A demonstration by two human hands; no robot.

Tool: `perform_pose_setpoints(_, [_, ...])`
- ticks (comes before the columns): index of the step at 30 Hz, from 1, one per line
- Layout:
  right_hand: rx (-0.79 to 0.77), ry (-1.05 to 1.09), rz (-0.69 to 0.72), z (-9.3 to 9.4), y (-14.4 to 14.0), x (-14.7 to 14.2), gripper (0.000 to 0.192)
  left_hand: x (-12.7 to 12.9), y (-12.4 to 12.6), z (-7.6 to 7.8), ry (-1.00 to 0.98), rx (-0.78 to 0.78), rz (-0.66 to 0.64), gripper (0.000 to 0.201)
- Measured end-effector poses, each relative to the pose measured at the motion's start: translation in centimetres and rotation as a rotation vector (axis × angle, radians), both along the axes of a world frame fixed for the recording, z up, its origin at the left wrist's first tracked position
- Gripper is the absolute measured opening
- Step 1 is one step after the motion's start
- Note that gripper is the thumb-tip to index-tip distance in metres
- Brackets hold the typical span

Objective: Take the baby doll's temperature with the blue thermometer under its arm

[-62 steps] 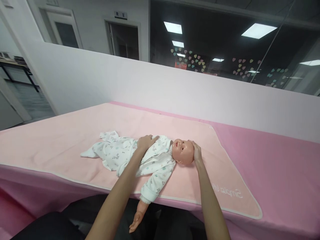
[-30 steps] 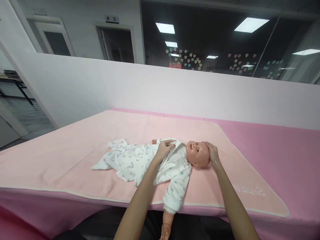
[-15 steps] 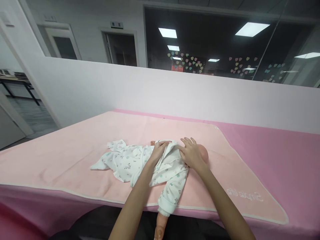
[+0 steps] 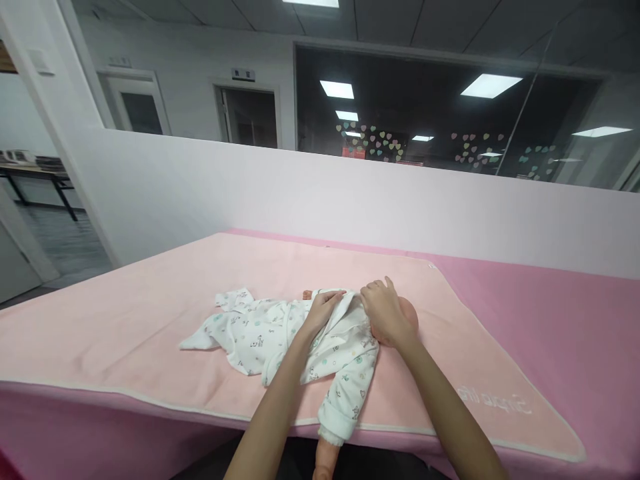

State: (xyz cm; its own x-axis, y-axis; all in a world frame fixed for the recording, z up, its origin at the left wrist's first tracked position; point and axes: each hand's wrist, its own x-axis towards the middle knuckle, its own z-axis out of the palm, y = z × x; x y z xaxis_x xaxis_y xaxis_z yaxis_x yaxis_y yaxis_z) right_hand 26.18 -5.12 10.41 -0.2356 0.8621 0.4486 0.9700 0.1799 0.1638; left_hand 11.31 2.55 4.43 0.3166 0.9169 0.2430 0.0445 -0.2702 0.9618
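Note:
A baby doll lies on its back on a light pink blanket, head to the right. It wears a white printed romper. My left hand rests on the doll's chest and pinches the romper's collar flap. My right hand covers the doll's face and grips the collar next to the left hand. One sleeved doll arm hangs over the table's near edge.
The blanket lies on a table covered by a darker pink cloth. A low white partition wall stands right behind the table. Dark glass windows and a doorway are beyond it.
My right hand left the back of the doll's head and came over its face to the collar. My left hand slid from the chest up to the collar.

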Motion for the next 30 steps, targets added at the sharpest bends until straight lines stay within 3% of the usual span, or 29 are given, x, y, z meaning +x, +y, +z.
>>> perform_pose_setpoints(6, [0.241, 0.79, 0.162, 4.7, -4.6, 3.0, 0.023, 0.0, 0.3, -0.3, 0.055, -0.048, -0.117, 0.049])
perform_pose_setpoints(9, [0.304, 1.149, 0.261, 5.9, -5.9, 3.6, 0.025, 0.1, -0.3, 0.1, 0.155, 0.031, -0.181, 0.045])
perform_pose_setpoints(12, [0.311, 1.285, 0.288, 6.2, -6.3, 3.5, 0.026, 0.2, -1.3, 0.6, 0.261, 0.124, -0.191, 0.041])
perform_pose_setpoints(18, [0.279, 1.342, 0.335, 6.4, -6.8, 3.1, 0.025, 0.3, -2.1, 0.7, 0.459, 0.297, -0.197, 0.039])
perform_pose_setpoints(20, [0.278, 1.318, 0.326, 5.2, -7.5, 3.5, 0.024, 0.4, -2.1, 0.7, 0.512, 0.354, -0.192, 0.035])
perform_pose_setpoints(22, [0.269, 1.304, 0.272, 2.8, -8.4, 4.5, 0.025, 0.5, -2.1, 0.7, 0.554, 0.414, -0.173, 0.031])
perform_pose_setpoints(27, [0.108, 1.294, -0.014, -6.6, -11.2, 8.3, 0.03, 0.7, -2.4, 0.8, 0.615, 0.533, -0.127, 0.032])
perform_pose_setpoints(30, [0.053, 1.107, -0.165, -10.9, -12.7, 10.4, 0.034, 0.8, -2.5, 0.8, 0.642, 0.526, -0.116, 0.036])
